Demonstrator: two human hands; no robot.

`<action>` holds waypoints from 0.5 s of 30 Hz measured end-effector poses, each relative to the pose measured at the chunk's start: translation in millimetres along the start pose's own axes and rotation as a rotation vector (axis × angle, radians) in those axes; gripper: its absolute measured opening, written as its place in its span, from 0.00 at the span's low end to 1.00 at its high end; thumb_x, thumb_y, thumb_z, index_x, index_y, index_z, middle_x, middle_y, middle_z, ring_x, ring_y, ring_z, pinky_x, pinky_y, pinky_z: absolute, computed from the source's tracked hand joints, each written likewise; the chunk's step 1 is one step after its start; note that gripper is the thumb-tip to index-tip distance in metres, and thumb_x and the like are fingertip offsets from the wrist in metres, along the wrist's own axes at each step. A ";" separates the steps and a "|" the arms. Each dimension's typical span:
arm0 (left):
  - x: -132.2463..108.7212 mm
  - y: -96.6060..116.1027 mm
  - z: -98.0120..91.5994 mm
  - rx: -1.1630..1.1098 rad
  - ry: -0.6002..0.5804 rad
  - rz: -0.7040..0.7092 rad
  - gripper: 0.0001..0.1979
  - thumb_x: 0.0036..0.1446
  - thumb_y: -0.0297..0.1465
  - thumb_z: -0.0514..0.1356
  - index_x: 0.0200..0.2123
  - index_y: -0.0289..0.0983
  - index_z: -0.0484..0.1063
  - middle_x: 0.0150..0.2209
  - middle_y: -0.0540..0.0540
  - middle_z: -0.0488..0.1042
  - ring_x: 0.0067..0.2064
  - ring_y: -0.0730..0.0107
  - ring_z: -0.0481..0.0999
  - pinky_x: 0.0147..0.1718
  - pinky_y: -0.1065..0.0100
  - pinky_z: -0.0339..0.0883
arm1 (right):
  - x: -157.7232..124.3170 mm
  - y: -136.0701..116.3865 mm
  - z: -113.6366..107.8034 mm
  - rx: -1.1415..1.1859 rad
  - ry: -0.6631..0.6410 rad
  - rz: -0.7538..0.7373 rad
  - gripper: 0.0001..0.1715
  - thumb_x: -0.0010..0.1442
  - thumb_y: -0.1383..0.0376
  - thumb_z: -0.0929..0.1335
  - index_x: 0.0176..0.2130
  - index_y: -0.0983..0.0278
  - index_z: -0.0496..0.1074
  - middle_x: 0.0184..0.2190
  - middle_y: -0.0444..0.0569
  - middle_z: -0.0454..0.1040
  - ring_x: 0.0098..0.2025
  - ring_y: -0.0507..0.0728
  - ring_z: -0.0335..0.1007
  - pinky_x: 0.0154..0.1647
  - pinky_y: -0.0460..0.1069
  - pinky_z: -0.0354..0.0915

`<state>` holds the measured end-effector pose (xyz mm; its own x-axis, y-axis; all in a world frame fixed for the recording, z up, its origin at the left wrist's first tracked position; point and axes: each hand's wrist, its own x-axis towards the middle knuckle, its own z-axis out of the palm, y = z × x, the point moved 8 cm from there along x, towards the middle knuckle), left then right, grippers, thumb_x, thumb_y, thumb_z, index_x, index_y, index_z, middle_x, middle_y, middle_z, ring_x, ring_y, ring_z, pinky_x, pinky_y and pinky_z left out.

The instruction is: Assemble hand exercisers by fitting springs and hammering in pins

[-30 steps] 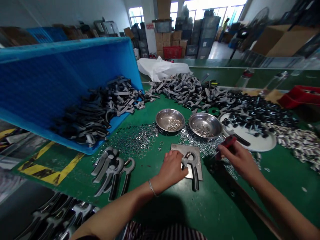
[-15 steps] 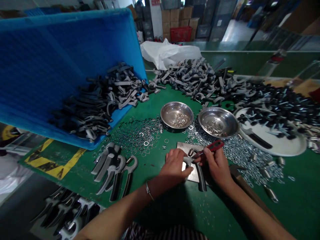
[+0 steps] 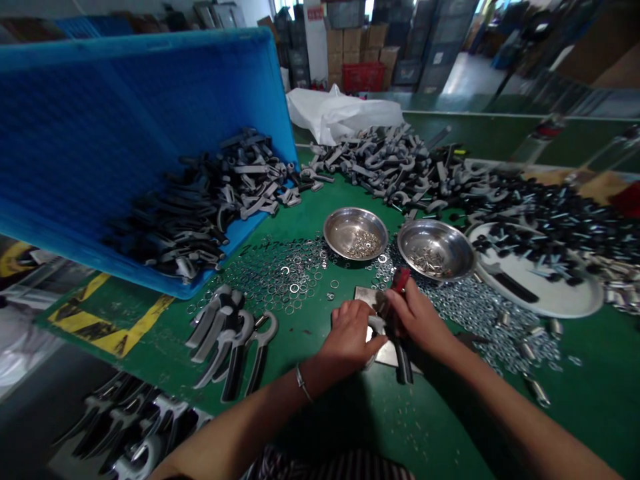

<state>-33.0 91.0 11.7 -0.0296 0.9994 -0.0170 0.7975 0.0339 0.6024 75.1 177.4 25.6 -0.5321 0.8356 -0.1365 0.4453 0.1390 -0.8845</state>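
Observation:
A hand grip exerciser (image 3: 403,360) with a black-and-grey handle lies on a small metal plate (image 3: 364,293) in front of me. My left hand (image 3: 351,333) is closed on its grey upper part, thumb towards me. My right hand (image 3: 413,313) grips a red-handled tool (image 3: 401,279), held steeply over the top of the exerciser. The tool's tip and the spring area are blurred and partly covered by my fingers. Left of my hands lie several grey-and-black exercisers (image 3: 235,347), at least one with a spring fitted.
A blue crate (image 3: 150,43) on its side spills handles at the left. Two steel bowls (image 3: 334,248) (image 3: 463,267) hold small metal parts. Loose rings (image 3: 280,287) and washers surround them. A white plate (image 3: 575,303) carries black-headed bolts; springs (image 3: 537,390) lie at right.
My right hand has shifted left and turned the red-handled tool from slanting to nearly upright over the exerciser. My left hand stays on the exerciser.

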 end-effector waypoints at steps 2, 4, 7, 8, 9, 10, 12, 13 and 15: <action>0.6 -1.0 -0.1 -0.014 -0.011 0.002 0.17 0.59 0.41 0.62 0.47 0.40 0.66 0.49 0.43 0.69 0.52 0.53 0.65 0.48 0.56 0.58 | 4.6 1.8 -0.4 0.257 -0.081 0.052 0.22 0.66 0.43 0.58 0.39 0.58 0.60 0.21 0.42 0.72 0.16 0.55 0.65 0.20 0.49 0.63; 1.1 -1.4 -1.0 -0.031 -0.015 0.006 0.18 0.58 0.41 0.63 0.48 0.40 0.66 0.49 0.43 0.69 0.52 0.53 0.65 0.48 0.56 0.58 | 1.3 7.9 -8.3 0.407 -0.041 0.053 0.21 0.66 0.43 0.58 0.40 0.57 0.59 0.25 0.44 0.76 0.19 0.55 0.70 0.23 0.50 0.68; 1.8 -1.8 -2.4 -0.047 -0.017 -0.003 0.19 0.58 0.41 0.64 0.48 0.40 0.66 0.50 0.43 0.69 0.53 0.52 0.64 0.48 0.56 0.58 | -13.6 23.3 -19.4 0.429 0.081 0.018 0.19 0.64 0.47 0.65 0.41 0.56 0.58 0.32 0.46 0.80 0.27 0.57 0.77 0.32 0.53 0.73; 2.0 -2.1 -2.4 -0.052 -0.019 -0.011 0.18 0.58 0.41 0.64 0.47 0.40 0.66 0.50 0.43 0.69 0.53 0.52 0.64 0.49 0.56 0.58 | -18.9 27.9 -20.5 0.378 0.103 0.013 0.18 0.64 0.47 0.66 0.41 0.56 0.58 0.33 0.47 0.80 0.29 0.58 0.78 0.34 0.54 0.73; 2.0 -2.3 -2.1 -0.056 -0.022 -0.019 0.18 0.58 0.40 0.63 0.47 0.40 0.66 0.50 0.43 0.69 0.53 0.52 0.64 0.49 0.56 0.58 | -23.4 31.5 -21.2 0.317 0.121 0.012 0.18 0.64 0.48 0.66 0.41 0.56 0.58 0.33 0.48 0.80 0.31 0.60 0.79 0.36 0.55 0.73; 2.0 -2.6 -1.7 -0.060 -0.024 -0.025 0.18 0.57 0.40 0.64 0.47 0.40 0.66 0.50 0.43 0.69 0.53 0.53 0.64 0.50 0.56 0.58 | -26.9 33.8 -21.2 0.264 0.131 0.014 0.17 0.65 0.48 0.65 0.41 0.56 0.58 0.34 0.48 0.80 0.33 0.61 0.79 0.38 0.56 0.73; 1.7 -2.9 -0.8 -0.066 -0.021 -0.027 0.18 0.57 0.40 0.64 0.47 0.40 0.66 0.49 0.43 0.69 0.53 0.53 0.64 0.50 0.57 0.59 | -31.0 35.0 -20.5 0.198 0.138 0.017 0.16 0.66 0.47 0.63 0.42 0.55 0.58 0.35 0.50 0.81 0.35 0.62 0.79 0.39 0.56 0.73; 1.5 -3.1 -0.4 -0.068 -0.018 -0.024 0.18 0.57 0.40 0.64 0.48 0.40 0.66 0.49 0.43 0.69 0.53 0.53 0.64 0.50 0.57 0.59 | -32.1 34.4 -20.2 0.174 0.140 0.016 0.16 0.66 0.47 0.63 0.42 0.55 0.58 0.35 0.50 0.80 0.35 0.63 0.79 0.39 0.56 0.72; 1.0 -3.3 0.4 -0.069 -0.014 -0.019 0.18 0.57 0.40 0.64 0.48 0.40 0.66 0.49 0.43 0.69 0.53 0.53 0.64 0.51 0.57 0.59 | -33.4 30.8 -19.9 0.075 0.159 -0.002 0.16 0.67 0.48 0.61 0.42 0.56 0.57 0.34 0.52 0.80 0.35 0.63 0.79 0.38 0.56 0.72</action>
<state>-35.4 91.9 9.4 -0.0359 0.9986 -0.0396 0.7533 0.0531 0.6555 120.9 164.3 11.9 -0.4098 0.9097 -0.0680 0.3860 0.1053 -0.9165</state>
